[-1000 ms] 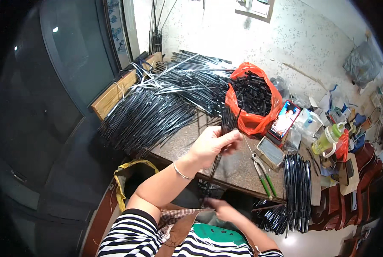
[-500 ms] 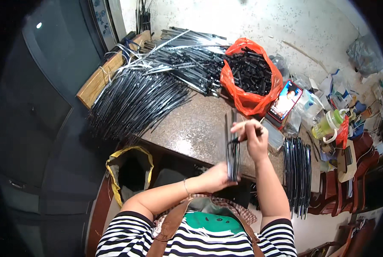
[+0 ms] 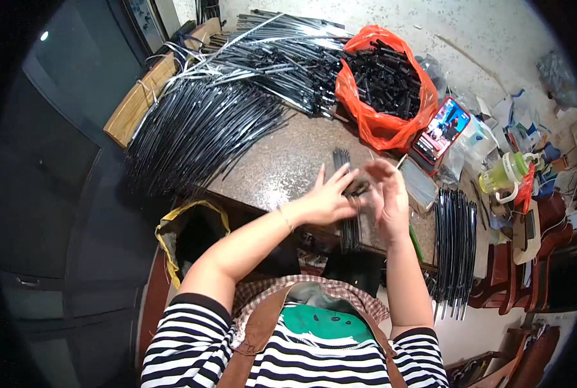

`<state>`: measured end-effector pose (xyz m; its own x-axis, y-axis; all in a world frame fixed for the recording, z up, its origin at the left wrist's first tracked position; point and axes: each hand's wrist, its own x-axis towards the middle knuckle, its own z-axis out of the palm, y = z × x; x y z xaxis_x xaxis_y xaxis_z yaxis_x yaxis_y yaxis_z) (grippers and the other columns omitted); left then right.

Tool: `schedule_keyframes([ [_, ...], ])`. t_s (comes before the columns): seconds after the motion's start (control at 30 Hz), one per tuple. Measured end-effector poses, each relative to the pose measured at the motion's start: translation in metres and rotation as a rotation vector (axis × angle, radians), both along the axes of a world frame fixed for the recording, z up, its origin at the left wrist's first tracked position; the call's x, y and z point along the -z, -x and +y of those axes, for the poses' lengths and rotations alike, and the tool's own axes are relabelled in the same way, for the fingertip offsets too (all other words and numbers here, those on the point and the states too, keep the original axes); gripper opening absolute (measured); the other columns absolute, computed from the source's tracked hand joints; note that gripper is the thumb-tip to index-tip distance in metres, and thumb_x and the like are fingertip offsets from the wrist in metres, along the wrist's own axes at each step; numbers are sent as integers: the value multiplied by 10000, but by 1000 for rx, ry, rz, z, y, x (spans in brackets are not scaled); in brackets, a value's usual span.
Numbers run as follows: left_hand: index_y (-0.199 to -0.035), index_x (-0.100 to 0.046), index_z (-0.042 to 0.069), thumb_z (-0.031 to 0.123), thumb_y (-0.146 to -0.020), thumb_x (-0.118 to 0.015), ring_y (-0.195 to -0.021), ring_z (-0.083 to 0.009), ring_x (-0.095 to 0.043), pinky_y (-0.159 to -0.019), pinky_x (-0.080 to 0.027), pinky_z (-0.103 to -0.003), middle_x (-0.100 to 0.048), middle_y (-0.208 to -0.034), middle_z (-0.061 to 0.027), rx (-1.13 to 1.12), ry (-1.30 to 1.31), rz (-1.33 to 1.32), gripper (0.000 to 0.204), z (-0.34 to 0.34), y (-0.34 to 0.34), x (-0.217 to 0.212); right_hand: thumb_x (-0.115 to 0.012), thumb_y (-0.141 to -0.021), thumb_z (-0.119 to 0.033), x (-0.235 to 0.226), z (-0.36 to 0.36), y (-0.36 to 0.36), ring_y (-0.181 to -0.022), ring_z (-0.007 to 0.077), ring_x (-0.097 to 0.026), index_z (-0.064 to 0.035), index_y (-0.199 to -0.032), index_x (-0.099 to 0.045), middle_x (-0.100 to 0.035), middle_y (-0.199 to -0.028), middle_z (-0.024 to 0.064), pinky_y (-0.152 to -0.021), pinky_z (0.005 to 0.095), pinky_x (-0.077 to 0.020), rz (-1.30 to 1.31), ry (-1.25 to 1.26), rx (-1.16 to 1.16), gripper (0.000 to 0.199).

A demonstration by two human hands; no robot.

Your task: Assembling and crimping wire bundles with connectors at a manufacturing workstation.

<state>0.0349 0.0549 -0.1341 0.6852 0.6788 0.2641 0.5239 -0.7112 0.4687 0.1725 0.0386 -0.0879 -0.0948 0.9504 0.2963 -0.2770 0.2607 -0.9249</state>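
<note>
Here a red bag (image 3: pixel 387 139) holds black pieces (image 3: pixel 385 81), left grip (image 3: pixel 327 204) spread over rods (image 3: pixel 350 237), right grip (image 3: pixel 390 197) I cannot tell

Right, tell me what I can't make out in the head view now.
All in the head view:
Dark thing between the left hand and right hand: blurred and partly covered by fingers.
Small bundle: its middle is hidden by the left hand.
Green handle: its upper end is hidden by the right hand and wrist.
Yellow-rimmed bag: inside too dark.
Upright rods: cut off by the top edge.
</note>
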Motion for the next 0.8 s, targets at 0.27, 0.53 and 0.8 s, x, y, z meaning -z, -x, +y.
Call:
schedule_keyframes([
  [0.27, -837, -537, 14, 170, -735, -471, -952, -253, -425, -799, -338, -295, -407, -1058, -138, 355, 247, -329, 198, 7, -5, 12, -605, -645, -211, 26, -20, -26, -1011, 167, -367, -19, -1168, -219, -339, -1139, 120, -804, 286, -329, -232, 218, -41, 678],
  [0.53, -817, -540, 38, 180, -744, -454, -846, -269, -477, -726, -375, -303, -482, -946, -115, 170, 279, -459, 182, 15, -5, 7, -616, -588, -68, -14, 16, -16, -876, 169, -482, -29, -1154, -276, -488, -977, 134, -774, 269, -370, -5, 210, -349, 662],
  [0.8, -908, -525, 48, 154, -749, -451, -847, -212, -485, -743, -365, -284, -502, -903, -88, 207, 269, -521, 205, 19, -1, 11, -585, -595, -43, 33, -66, -11, -474, 28, -371, -17, -841, -521, -444, -595, -34, -442, 149, -317, -290, 671, -118, 256],
])
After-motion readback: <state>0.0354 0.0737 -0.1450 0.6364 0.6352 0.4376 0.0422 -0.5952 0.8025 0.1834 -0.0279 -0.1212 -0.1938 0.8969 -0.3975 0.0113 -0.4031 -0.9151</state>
